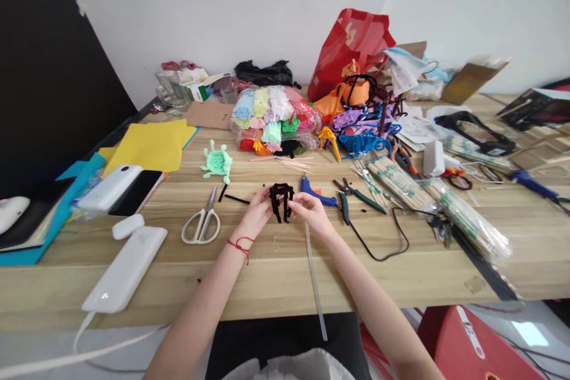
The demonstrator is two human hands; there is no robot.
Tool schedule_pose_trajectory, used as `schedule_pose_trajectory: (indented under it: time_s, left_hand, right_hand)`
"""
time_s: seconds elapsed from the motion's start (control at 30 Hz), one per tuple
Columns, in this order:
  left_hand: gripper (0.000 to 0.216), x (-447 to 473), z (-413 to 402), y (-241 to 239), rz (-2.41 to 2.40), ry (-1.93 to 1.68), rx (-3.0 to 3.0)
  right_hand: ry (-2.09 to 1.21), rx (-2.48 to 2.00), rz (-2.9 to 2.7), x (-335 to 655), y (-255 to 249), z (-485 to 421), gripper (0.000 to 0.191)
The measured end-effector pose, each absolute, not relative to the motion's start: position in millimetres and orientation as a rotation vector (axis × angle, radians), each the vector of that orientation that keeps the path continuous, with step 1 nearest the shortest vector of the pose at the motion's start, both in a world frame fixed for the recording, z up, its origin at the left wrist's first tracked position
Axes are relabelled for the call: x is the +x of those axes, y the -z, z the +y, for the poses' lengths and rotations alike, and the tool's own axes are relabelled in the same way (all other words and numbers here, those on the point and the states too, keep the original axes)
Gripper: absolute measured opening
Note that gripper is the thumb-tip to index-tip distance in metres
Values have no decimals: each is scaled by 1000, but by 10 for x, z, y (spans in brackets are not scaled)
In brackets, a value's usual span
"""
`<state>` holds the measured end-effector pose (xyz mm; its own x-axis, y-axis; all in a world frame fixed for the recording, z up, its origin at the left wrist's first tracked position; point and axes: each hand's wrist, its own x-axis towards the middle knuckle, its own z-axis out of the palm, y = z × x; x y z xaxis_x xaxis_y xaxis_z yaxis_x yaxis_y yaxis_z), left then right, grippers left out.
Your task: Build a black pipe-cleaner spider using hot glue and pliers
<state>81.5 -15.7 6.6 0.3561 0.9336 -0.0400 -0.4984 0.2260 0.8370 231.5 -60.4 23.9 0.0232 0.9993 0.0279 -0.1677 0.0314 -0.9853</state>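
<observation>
A small black pipe-cleaner frame [281,191] with several legs hanging down is held between my two hands above the table. My left hand [257,215] grips its left side, fingers closed on it. On the other side, my right hand [313,211] pinches the right legs between thumb and fingertips. Just beyond the right hand lies a blue glue gun [327,199] with a long clear glue stick [314,276] running toward the table's front edge. White-handled scissors [202,222] and short black pipe-cleaner pieces [237,198] are left of my left hand.
Green-handled pliers [363,199] lie right of the glue gun. A mint-green pipe-cleaner piece [218,162] sits behind the scissors. Bagged pipe cleaners [272,116], a red bag [341,50] and packs of sticks [467,219] stand farther out. A white power bank [127,270] is front left.
</observation>
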Motion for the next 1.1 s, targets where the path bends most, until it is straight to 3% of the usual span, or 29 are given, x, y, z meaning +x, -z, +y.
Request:
schedule_pose_trajectory:
  time_s: [0.13,0.3,0.4,0.53,0.73,1.1]
  left_hand:
    - [43,782,-122,-54,663,-1145,846]
    - [24,699,-139,-191,884,-1312,1094]
    - [23,647,-188,-335,976,-1375,1433]
    - [28,602,-209,-413,989,-1240,1645]
    - [25,625,-176,-295,1010,-1064,1632]
    - [25,690,-178,-222,967,-1066,1388]
  right_hand:
    - [-1193,-1098,-1042,2351,-262,-596,34]
    - [-1112,-1144,-1090,2399,-264,-580,31]
    - [-1041,-1153,-1172,2423,-245,-568,28]
    - [-935,-1144,-1283,2463,-212,-554,24]
    - [-697,-1152,-1499,2509,-188,-544,20]
    - [-440,-1235,-1685,2756,-335,-558,23]
